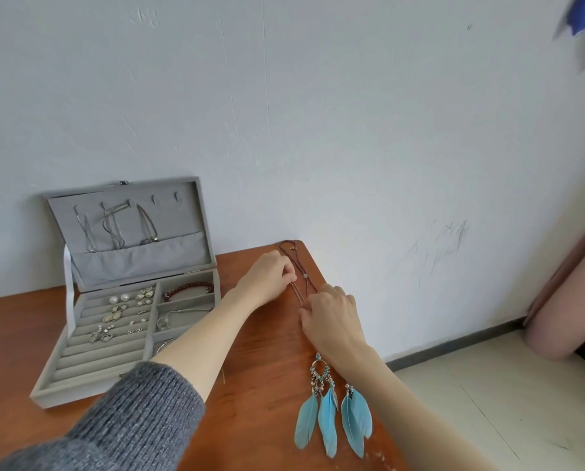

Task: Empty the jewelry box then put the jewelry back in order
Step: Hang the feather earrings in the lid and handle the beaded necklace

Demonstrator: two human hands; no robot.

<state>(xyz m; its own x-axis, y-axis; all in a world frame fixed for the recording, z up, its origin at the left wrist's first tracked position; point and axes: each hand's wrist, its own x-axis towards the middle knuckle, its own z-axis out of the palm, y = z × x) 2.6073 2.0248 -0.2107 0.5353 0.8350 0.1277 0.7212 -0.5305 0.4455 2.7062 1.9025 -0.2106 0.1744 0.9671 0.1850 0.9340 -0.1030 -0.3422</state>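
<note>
A grey jewelry box (57, 379) stands open at the left of the wooden table (257, 368). Several earrings (128, 314) sit in its ring rolls, a dark red bead bracelet (187, 289) lies in a right compartment, and thin chains (114, 226) hang in its lid. A long necklace lies stretched along the table's right edge, with a dark cord (289, 253) at the far end and a blue feather pendant (331, 416) near me. My left hand (267, 273) pinches the cord. My right hand (331, 321) presses the cord lower down.
The table ends at the right, close to the necklace, with pale floor (488, 402) beyond. A pinkish rounded object (562, 321) stands at the far right. A white wall (318, 130) rises behind the table and box.
</note>
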